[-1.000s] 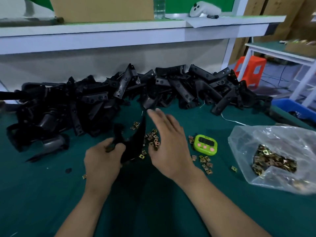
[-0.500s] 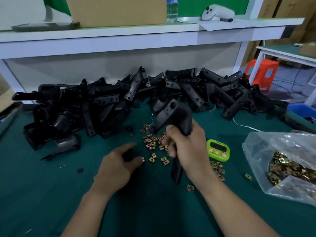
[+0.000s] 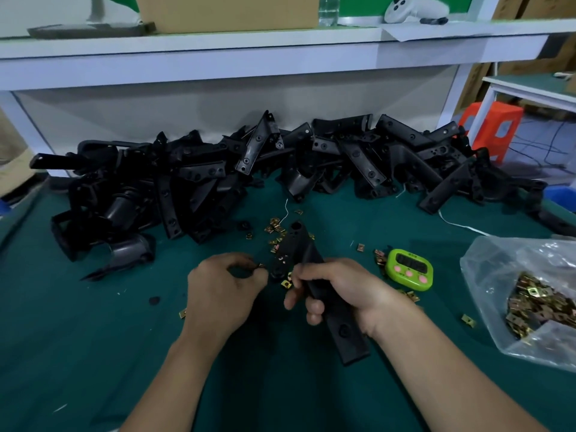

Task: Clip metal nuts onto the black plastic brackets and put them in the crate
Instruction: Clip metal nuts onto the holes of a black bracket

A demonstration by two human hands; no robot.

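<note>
My right hand (image 3: 336, 291) grips a long black plastic bracket (image 3: 311, 275) over the green table, its far end pointing away from me. My left hand (image 3: 224, 291) pinches a small brass-coloured metal nut (image 3: 260, 265) just left of the bracket's side. Loose nuts (image 3: 276, 229) lie scattered on the mat behind the bracket and by the timer. A big pile of black brackets (image 3: 280, 169) runs across the back of the table. No crate shows clearly.
A clear plastic bag of nuts (image 3: 536, 300) sits at the right. A green timer (image 3: 409, 269) lies right of my right hand. A white shelf (image 3: 249, 57) with a cardboard box overhangs the back. An orange stool (image 3: 495, 126) stands at far right.
My right hand took the bracket over and turned it flat and lengthwise. My left hand let go of it, picked a nut off the mat and brought it to the bracket's side.
</note>
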